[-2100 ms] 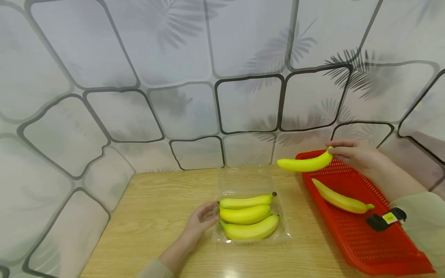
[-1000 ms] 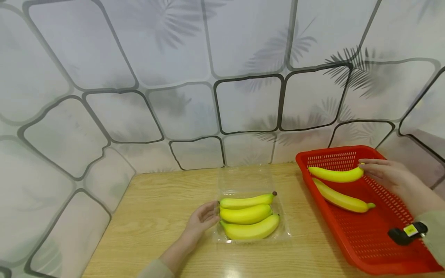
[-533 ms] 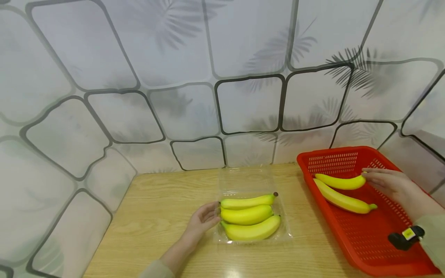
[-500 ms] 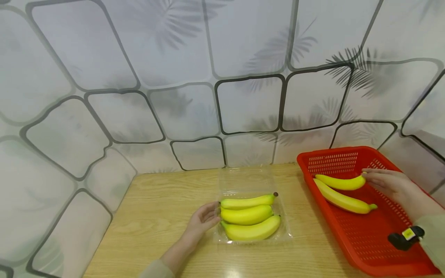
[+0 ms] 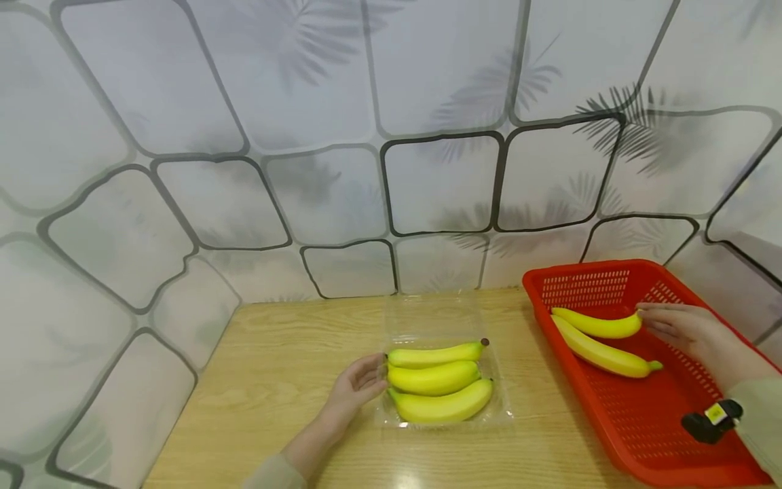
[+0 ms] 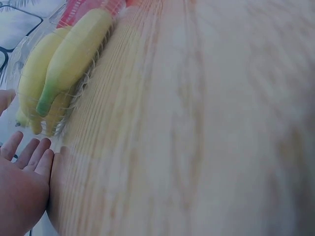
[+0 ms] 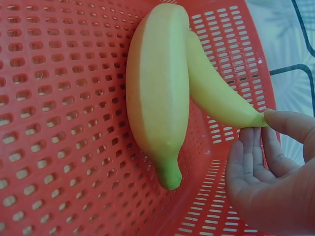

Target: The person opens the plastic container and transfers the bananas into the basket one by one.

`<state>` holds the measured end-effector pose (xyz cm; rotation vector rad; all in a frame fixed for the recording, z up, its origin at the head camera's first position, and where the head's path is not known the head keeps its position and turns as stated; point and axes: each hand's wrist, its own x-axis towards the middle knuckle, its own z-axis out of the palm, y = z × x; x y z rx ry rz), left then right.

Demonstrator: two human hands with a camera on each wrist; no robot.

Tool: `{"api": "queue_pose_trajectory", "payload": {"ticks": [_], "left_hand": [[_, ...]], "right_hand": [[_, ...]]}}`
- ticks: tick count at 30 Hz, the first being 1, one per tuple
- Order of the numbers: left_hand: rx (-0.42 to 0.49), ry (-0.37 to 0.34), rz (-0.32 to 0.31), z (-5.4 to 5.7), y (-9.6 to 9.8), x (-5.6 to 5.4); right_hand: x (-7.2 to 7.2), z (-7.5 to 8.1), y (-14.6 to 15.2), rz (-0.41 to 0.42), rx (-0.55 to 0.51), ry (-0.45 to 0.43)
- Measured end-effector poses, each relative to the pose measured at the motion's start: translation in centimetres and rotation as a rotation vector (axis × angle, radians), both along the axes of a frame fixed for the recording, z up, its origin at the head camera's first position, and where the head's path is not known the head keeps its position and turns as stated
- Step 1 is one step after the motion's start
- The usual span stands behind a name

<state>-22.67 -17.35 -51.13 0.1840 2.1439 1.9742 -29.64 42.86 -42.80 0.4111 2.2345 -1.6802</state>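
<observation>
Your right hand (image 5: 696, 336) is in pinch grip: thumb and fingertips meet on the stem tip of the far banana (image 5: 601, 326), nothing round its body. That banana is inside the red basket (image 5: 647, 421), toward its far end.

Key relation: the far banana lies to the left of your right grip. Long axis runs roughly left-right, stem end at your fingers, free end pointing at the basket's left wall, middle bowed toward you. Just on your side of it lies the near banana (image 5: 605, 353), at a slant; the two nearly meet at their left ends. Can't tell whether they touch, or whether the far banana bears on the basket floor. Held by one tip, the free end would probably swing easily, so mind that neighbor.

Right hand is clearly the nearer one. Your left hand (image 5: 351, 390) is well apart, at the left edge of the clear container (image 5: 497, 407), which sits on the surface (image 5: 293, 353) with three bananas (image 5: 434, 377) side by side. Left grip is relaxed, fingers spread; can't tell how firmly they touch the plastic.
</observation>
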Motion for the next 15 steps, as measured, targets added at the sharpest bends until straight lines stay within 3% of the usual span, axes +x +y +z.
{"api": "queue_pose_trajectory", "payload": {"ticks": [4,12,15], "left_hand": [[0.002,0.002,-0.008,-0.04,0.08,-0.13],[0.003,0.000,-0.009,0.04,0.18,-0.07],[0.002,0.000,-0.009,0.03,0.21,-0.09]], "right_hand": [[-0.03,0.09,-0.17,0.034,0.095,-0.026],[0.18,-0.04,-0.18,0.030,0.097,-0.026],[0.26,-0.11,-0.05,-0.008,-0.010,-0.019]]}}
